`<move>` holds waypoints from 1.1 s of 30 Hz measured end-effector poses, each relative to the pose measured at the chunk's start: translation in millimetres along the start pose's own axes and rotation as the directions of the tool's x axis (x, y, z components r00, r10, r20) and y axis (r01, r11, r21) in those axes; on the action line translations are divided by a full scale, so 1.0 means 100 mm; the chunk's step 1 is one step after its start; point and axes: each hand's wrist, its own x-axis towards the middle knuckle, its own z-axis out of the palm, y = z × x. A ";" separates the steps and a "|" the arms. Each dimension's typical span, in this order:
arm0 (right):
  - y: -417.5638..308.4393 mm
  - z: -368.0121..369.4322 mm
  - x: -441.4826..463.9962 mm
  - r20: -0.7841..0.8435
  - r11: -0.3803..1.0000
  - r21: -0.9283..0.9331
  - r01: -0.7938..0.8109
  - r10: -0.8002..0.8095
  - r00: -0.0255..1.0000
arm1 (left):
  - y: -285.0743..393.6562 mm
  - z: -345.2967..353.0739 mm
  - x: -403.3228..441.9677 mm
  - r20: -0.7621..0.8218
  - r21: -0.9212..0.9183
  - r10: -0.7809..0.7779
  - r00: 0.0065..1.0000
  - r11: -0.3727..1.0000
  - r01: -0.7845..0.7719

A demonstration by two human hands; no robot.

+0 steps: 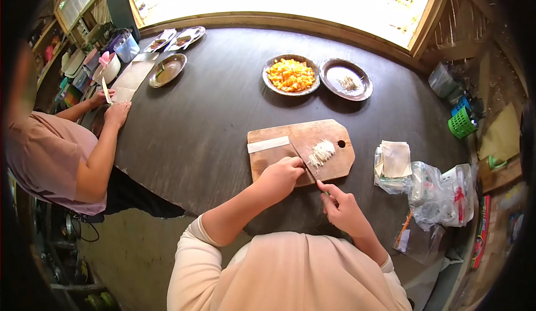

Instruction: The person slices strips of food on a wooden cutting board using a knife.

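Note:
A wooden cutting board (335,168) with a round hole lies in front of me. On its right part is a pile of thin white shreds (322,152), and a flat pale strip (268,144) lies at its upper left. A knife (304,163) slants over the board's middle, its blade left of the pile. My right hand (337,203) is closed round the knife's handle at the board's near edge. My left hand (282,176) rests on the board beside the blade, fingers pressed together; what they hold, if anything, is hidden.
Beyond the board stand a bowl of orange pieces (290,75) and a plate with a small heap (352,82). Plastic bags (441,193) and stacked pale sheets (396,159) lie at the right. At the left, a co-worker (61,154) holds a knife near another plate (168,70).

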 end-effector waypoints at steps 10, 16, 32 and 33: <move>0.17 0.14 0.09 -0.076 0.980 -0.068 0.187 -0.192 0.979 | 0.01 0.00 0.00 0.023 0.018 0.003 1.000 1.000 -0.003; 0.14 0.10 0.07 -0.061 0.989 -0.026 0.146 -0.148 0.987 | -0.01 0.03 0.00 -0.011 0.046 -0.007 1.000 0.999 0.007; 0.11 0.09 0.16 -0.032 0.997 0.040 0.071 -0.070 0.997 | -0.02 0.05 0.01 -0.010 -0.004 -0.004 1.000 1.000 0.004; 0.08 0.06 0.12 -0.014 0.998 0.061 0.024 -0.023 1.000 | -0.02 0.04 0.00 -0.013 0.004 -0.004 1.000 1.000 0.004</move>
